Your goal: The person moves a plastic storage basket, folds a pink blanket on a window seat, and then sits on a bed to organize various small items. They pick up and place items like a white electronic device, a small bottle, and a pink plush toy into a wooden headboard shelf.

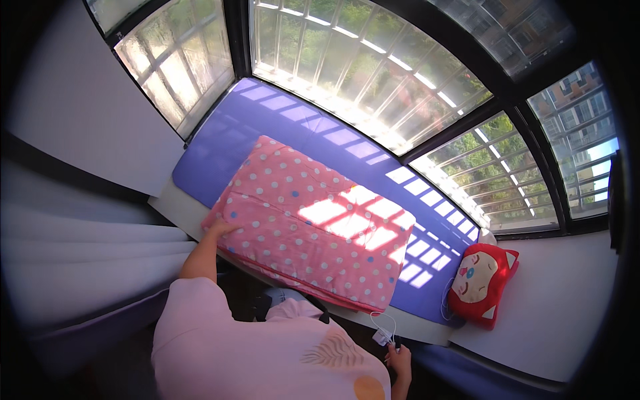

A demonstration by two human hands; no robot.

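A folded pink quilt (287, 200) with white, blue and grey dots lies on a purple mattress pad (220, 147). At its near left corner, my left hand (221, 229) grips the edge, with the thumb side on top and the other fingers mostly hidden. My right hand (400, 361), low and right of the quilt, is closed around a white cable (393, 323). The cable loops up toward the quilt's near right corner. A small white block, perhaps a charger or plug (382, 336), hangs beside that hand.
A red cushion (485, 285) with an animal face leans at the pad's right end, with a thin cord beside it. Barred windows (360, 60) line the far side. White curtains (87, 230) hang at the left. Sunlight stripes cross the quilt and pad.
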